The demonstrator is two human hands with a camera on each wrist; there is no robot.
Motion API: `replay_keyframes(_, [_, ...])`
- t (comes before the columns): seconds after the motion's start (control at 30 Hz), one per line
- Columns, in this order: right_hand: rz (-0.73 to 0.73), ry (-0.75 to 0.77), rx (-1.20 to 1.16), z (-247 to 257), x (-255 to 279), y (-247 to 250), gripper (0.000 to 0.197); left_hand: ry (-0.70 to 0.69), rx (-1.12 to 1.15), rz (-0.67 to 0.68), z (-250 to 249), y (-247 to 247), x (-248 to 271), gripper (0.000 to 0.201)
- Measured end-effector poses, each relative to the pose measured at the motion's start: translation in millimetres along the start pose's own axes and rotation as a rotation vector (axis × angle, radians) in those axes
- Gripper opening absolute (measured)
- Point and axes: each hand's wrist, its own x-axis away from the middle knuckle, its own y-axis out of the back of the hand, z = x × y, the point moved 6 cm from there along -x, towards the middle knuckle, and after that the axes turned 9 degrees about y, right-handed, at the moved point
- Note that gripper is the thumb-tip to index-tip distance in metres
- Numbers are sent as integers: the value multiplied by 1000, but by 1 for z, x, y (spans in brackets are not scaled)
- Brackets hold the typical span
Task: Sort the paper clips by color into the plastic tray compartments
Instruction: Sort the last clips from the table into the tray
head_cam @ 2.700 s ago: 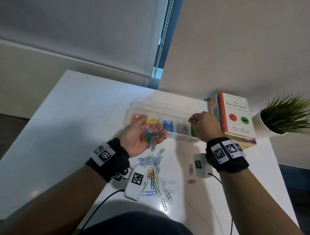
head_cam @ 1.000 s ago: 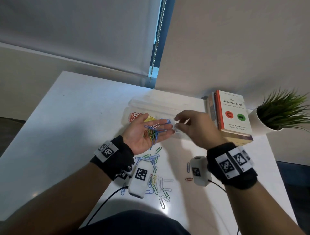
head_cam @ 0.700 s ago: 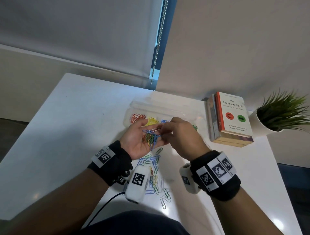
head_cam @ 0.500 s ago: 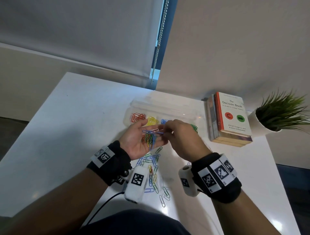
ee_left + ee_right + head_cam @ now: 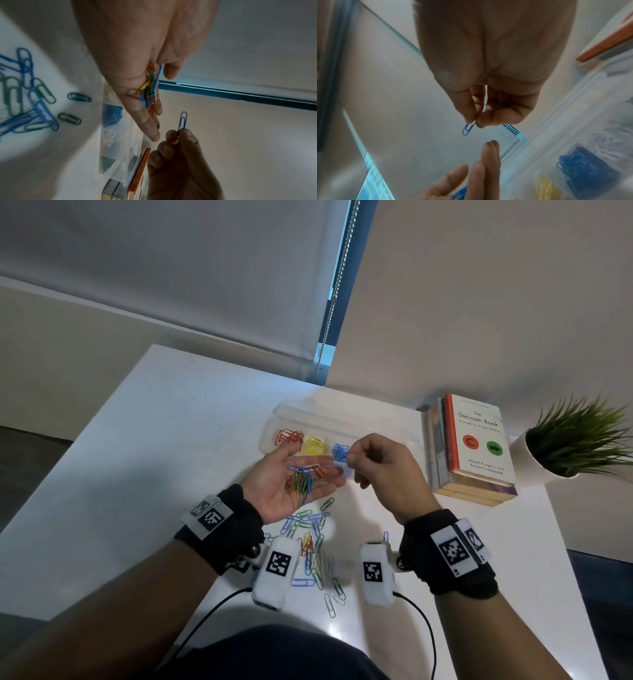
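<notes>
I keep my left hand (image 5: 294, 484) flat, palm up, as a little dish for a mixed bunch of clips (image 5: 303, 479), so my right hand (image 5: 383, 470) can pick one. Its fingers (image 5: 173, 135) pinch a blue clip (image 5: 182, 120) by one end, its long side running straight out from the fingertips, above the tray (image 5: 342, 422) near the surface's far edge, by the blue pile (image 5: 340, 451).

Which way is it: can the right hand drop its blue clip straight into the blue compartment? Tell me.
Probably yes. The right hand pinches the blue paper clip close beside the tray's blue compartment, which lies open-topped. The left hand, cupping mixed clips, sits alongside rather than over it.
</notes>
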Motion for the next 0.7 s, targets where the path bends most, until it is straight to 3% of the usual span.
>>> replay_keyframes(0.2, [-128,-93,280,-32,-24,9,15,-43,78,8,-3,4,10,51])
replay_keyframes(0.3, [-72,-141,377,-39,-40,3,11,-55,80,-10,-4,2,13,51])
replay_keyframes(0.37, [-15,-161,400,-38,-41,-1,11,-57,95,-32,-4,3,11,65])
replay_keyframes(0.43, [4,-106,424,-26,-37,-3,18,-48,83,-47,-4,3,8,76])
replay_keyframes(0.57, [132,163,435,21,-16,-26,11,-24,16,9,2,-8,6,89])
replay_keyframes(0.7, [327,274,644,31,-12,-54,15,5,-45,-1,6,-18,2,82])
